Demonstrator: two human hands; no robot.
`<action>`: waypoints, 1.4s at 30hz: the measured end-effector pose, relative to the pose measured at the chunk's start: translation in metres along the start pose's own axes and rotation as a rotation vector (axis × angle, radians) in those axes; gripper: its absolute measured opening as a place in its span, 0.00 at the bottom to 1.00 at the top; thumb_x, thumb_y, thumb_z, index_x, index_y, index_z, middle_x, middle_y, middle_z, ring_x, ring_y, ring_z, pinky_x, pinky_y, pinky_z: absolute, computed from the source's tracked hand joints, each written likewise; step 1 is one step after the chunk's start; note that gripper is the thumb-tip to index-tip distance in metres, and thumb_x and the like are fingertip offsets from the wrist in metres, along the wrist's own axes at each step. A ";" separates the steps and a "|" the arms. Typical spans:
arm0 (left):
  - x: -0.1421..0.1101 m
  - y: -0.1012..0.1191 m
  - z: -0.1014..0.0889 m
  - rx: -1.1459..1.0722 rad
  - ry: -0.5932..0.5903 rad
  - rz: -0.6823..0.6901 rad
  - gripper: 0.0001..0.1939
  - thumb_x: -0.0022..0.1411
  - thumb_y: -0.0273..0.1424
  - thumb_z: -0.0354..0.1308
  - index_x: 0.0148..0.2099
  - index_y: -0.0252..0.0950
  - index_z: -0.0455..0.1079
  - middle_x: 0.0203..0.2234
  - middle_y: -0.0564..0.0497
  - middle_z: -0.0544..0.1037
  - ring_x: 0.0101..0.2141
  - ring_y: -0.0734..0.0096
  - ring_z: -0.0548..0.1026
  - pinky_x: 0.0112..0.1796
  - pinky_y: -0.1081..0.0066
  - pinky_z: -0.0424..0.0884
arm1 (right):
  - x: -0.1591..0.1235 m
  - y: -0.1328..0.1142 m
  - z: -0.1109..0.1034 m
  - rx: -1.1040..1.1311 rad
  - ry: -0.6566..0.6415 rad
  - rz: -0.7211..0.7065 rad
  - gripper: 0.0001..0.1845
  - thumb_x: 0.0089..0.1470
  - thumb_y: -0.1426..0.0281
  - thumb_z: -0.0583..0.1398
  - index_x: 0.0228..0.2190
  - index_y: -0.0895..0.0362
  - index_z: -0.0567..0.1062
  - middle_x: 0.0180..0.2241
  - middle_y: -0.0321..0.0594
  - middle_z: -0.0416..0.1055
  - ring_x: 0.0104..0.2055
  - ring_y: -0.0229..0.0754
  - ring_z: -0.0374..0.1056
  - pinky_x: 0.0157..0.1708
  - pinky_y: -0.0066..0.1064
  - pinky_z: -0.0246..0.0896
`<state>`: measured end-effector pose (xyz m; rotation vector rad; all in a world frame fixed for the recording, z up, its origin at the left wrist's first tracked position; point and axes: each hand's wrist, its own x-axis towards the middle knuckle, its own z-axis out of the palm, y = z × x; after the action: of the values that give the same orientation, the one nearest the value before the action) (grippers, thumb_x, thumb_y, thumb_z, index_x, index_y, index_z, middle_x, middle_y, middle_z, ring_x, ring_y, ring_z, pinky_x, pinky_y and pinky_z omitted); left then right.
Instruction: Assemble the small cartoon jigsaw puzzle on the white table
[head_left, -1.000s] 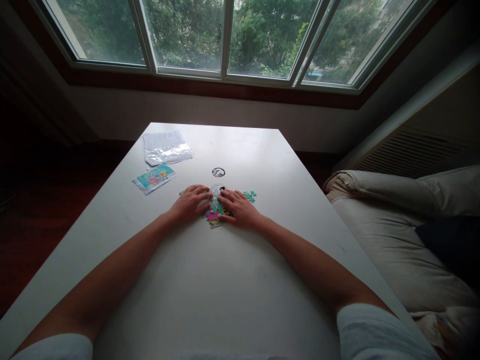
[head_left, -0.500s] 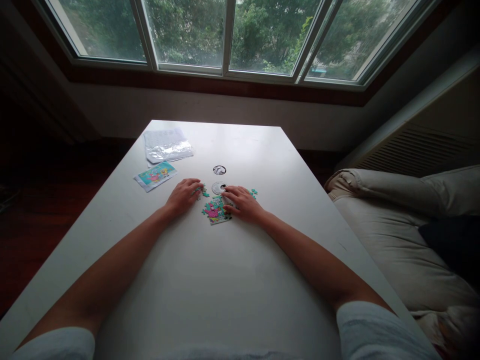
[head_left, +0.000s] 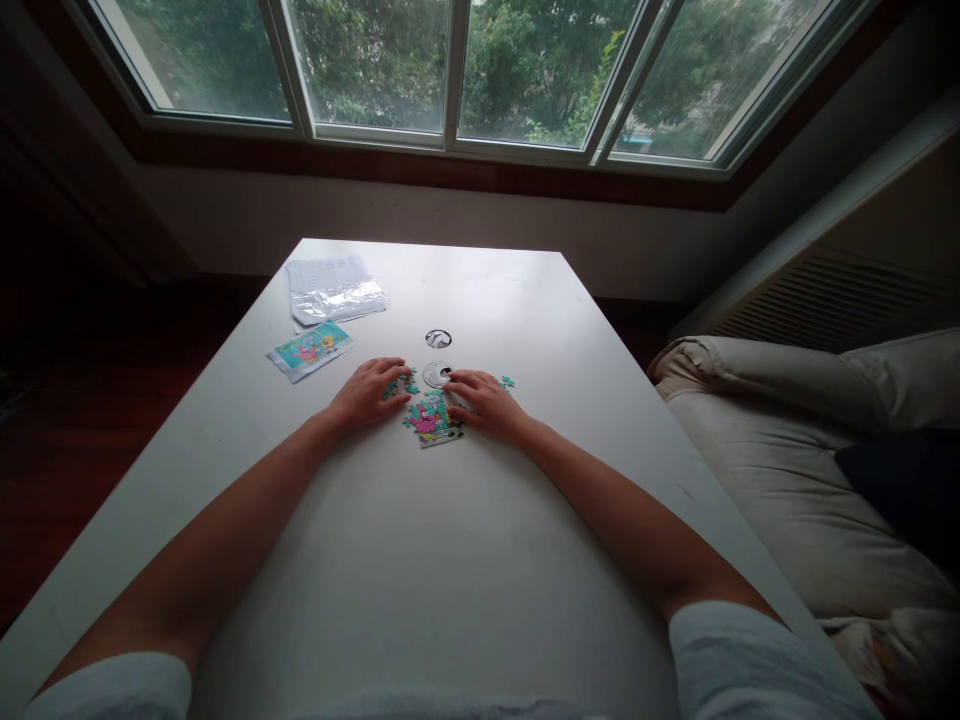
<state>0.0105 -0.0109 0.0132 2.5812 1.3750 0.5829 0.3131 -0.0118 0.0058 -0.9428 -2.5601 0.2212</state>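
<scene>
A partly joined jigsaw puzzle (head_left: 431, 420), with pink, green and teal on it, lies flat on the white table (head_left: 450, 560). My left hand (head_left: 369, 392) rests to its left with thumb and fingers apart, around several loose teal puzzle pieces (head_left: 409, 382). On the right side of the puzzle lies my right hand (head_left: 486, 402), its fingers spread and its thumb on the puzzle's edge. More loose pieces (head_left: 508, 382) show just beyond that hand; some are covered by it. Both palms face down.
A picture card (head_left: 311, 350) with similar colours lies at the left, before a clear plastic bag with papers (head_left: 335, 290). Two round fittings, a dark hole (head_left: 439, 339) and a grey ring (head_left: 435, 375), sit in the tabletop. A beige sofa (head_left: 750, 450) stands right of the table.
My left thumb has moved away from the fingers toward the puzzle, showing more of the loose pieces. My right hand has barely moved.
</scene>
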 end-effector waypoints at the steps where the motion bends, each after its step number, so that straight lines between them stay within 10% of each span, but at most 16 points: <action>1: 0.000 0.000 0.000 0.000 0.007 -0.012 0.27 0.67 0.48 0.54 0.64 0.43 0.68 0.63 0.44 0.69 0.62 0.52 0.66 0.62 0.51 0.61 | 0.000 0.000 0.000 0.005 -0.001 0.000 0.24 0.66 0.57 0.58 0.60 0.49 0.71 0.62 0.47 0.67 0.65 0.53 0.61 0.64 0.49 0.56; 12: -0.004 -0.013 -0.015 -0.095 -0.101 0.062 0.33 0.62 0.40 0.60 0.69 0.44 0.62 0.65 0.45 0.65 0.64 0.53 0.63 0.64 0.54 0.60 | -0.002 0.007 -0.001 0.052 0.025 0.022 0.21 0.66 0.59 0.58 0.57 0.49 0.74 0.61 0.47 0.68 0.63 0.52 0.64 0.62 0.48 0.59; 29: -0.003 -0.036 -0.011 0.092 0.224 -0.227 0.16 0.68 0.34 0.50 0.47 0.40 0.79 0.43 0.45 0.79 0.47 0.55 0.73 0.53 0.54 0.67 | -0.003 0.011 0.000 0.114 0.075 0.027 0.17 0.65 0.61 0.59 0.53 0.49 0.77 0.58 0.46 0.72 0.60 0.50 0.67 0.60 0.47 0.61; 42: -0.004 -0.037 -0.017 0.005 0.138 -0.239 0.13 0.64 0.35 0.53 0.42 0.41 0.79 0.36 0.48 0.79 0.37 0.62 0.75 0.39 0.64 0.69 | -0.003 0.016 -0.007 0.179 0.192 0.119 0.14 0.66 0.63 0.57 0.45 0.51 0.80 0.48 0.44 0.78 0.50 0.48 0.72 0.53 0.43 0.66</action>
<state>-0.0265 0.0061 0.0160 2.3692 1.6992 0.7273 0.3275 -0.0017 0.0065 -0.9969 -2.2712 0.3684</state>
